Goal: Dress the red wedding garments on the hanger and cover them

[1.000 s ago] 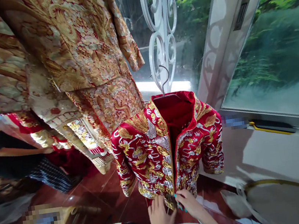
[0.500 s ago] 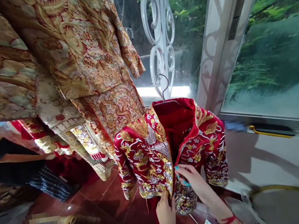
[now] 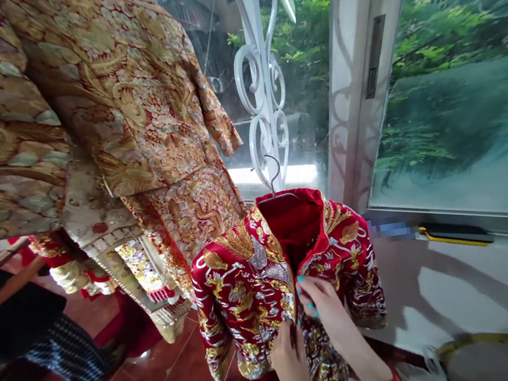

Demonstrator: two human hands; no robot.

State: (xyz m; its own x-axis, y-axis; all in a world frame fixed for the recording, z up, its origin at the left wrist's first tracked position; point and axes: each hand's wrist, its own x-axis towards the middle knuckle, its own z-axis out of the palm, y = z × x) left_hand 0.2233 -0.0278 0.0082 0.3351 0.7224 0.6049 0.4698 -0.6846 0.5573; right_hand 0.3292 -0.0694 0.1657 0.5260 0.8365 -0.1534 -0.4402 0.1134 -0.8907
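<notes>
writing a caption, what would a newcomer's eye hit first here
Probably the red jacket, embroidered in gold and silver, hanging at lower centre with the left hand and right hand at its front. Next come golden garments, upper left, and greenery outside, upper right.

Probably a clothing shop or workshop: hanging embroidered gold garments [image 3: 153, 116], red jacket [image 3: 254, 291].

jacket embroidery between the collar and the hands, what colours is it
Gold and silver embroidery on the red jacket, seen best in the head view.
</notes>
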